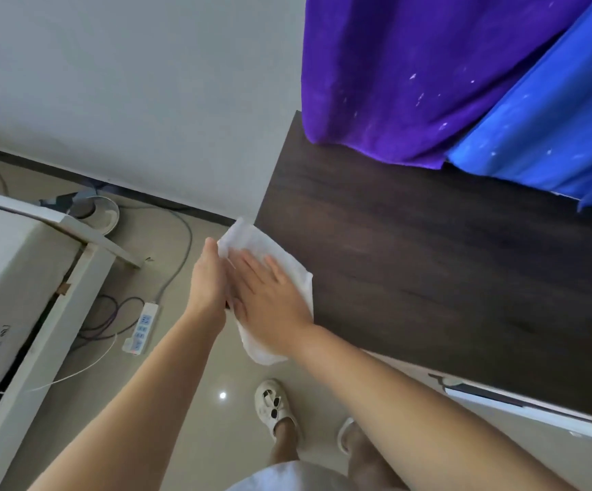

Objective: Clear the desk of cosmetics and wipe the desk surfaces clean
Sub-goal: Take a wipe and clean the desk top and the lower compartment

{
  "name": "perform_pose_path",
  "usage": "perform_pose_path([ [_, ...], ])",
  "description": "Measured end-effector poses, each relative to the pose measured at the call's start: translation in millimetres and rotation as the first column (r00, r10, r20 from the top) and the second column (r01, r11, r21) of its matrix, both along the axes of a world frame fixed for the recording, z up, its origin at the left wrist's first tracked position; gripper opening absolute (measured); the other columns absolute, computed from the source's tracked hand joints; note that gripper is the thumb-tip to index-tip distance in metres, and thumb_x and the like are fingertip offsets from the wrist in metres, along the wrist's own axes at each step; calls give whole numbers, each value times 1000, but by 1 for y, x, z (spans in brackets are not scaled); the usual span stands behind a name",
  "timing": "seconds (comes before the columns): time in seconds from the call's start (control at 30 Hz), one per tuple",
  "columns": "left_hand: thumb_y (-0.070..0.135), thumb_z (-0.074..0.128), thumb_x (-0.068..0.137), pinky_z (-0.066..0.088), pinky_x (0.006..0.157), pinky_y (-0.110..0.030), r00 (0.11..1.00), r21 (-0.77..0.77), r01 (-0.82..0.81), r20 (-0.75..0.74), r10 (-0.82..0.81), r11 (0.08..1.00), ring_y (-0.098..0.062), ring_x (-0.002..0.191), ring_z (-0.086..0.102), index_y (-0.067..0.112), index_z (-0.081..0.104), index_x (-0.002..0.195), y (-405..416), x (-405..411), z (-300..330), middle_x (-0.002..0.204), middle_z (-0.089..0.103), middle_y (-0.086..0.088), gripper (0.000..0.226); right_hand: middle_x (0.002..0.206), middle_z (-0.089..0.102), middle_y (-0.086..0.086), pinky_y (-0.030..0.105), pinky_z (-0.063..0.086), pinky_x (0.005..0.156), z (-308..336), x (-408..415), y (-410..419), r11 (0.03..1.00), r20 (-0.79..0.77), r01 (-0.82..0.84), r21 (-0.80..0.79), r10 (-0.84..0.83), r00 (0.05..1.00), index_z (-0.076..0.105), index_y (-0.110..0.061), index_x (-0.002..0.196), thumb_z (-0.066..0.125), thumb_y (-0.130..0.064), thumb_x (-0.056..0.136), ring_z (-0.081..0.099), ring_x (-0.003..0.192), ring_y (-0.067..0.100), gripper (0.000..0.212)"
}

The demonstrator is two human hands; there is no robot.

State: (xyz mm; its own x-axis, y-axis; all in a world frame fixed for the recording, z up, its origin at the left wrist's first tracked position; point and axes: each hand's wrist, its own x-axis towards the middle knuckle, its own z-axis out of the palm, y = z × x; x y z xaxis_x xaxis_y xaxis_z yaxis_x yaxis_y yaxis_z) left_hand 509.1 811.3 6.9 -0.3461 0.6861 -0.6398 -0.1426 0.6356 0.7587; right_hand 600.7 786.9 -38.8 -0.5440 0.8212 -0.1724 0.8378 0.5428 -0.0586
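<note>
No cosmetics seen; wiping left edge of surface (429, 264), right hand (269, 295) spread on cloth (252, 239), left hand (209, 285) straight-fingered beside.

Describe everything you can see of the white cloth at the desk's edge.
The white cloth looks thin, soft and crumpled. It lies over the end edge of the dark wooden desk, partly on top, partly hanging past it. The right hand presses flat on it; the left hand touches its side.
</note>
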Motion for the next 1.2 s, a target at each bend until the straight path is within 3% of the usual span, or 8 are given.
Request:
perform_pose_path([
  [0.17,19,38,95,21,109,-36,685,219,471,-701,-198,855,-24,132,31,8,37,136,-19,54,-12,143,35,-10,42,152,30,-2,34,0,112,1,106,-11,991,-40,132,7,-132,990,25,-18,145,19,-36,92,24,141,16,56],
  [0.37,32,29,89,16,110,-44,303,77,867,-866,-398,493,-28,128,40,5,49,126,-37,146,-28,135,48,-14,50,149,33,5,36,10,113,-4,282,-55,874,13,481,64,-483,875,30,-11,142,27,-29,91,29,138,20,54],
  [0.5,34,27,89,16,110,-45,188,20,923,-895,-404,384,-29,128,41,6,50,126,-48,198,-35,134,49,-14,52,149,34,13,43,20,112,2,390,-85,613,-5,785,86,-788,616,26,-6,143,15,-32,96,34,137,30,55],
  [0.63,36,22,89,10,112,-40,217,40,902,-903,-371,429,-27,132,34,6,44,131,-58,237,-36,139,44,-13,56,158,5,9,44,2,118,5,388,-62,242,-84,970,-12,-967,240,7,-8,147,17,-30,99,2,145,22,54],
  [0.77,37,21,89,11,113,-43,292,92,864,-892,-344,495,-24,133,32,7,42,132,-70,265,-39,141,41,-11,56,158,5,2,37,-9,115,-2,304,-67,790,-148,612,-37,-610,778,8,-16,148,-3,-44,86,-2,145,17,68],
  [0.87,37,21,89,11,113,-44,269,64,848,-907,-324,526,-24,131,33,9,44,130,-79,273,-42,141,41,-10,54,156,17,-2,37,0,114,2,333,-85,933,-156,359,-30,-359,920,19,-20,146,10,-40,90,12,144,14,61],
  [1.03,35,25,90,13,112,-49,76,-92,869,-946,-316,486,-30,132,33,5,49,126,-89,302,-41,140,42,-15,53,146,40,9,45,27,110,-14,490,-110,770,-85,630,101,-624,777,37,-12,140,22,-34,93,39,134,29,54],
  [1.2,34,28,92,14,112,-49,-36,-150,934,-943,-332,324,-29,135,30,8,46,130,-100,354,-43,141,41,-14,50,156,18,7,45,12,115,-9,583,-135,456,-65,884,107,-884,464,16,-13,147,-2,-46,85,14,144,23,72],
])
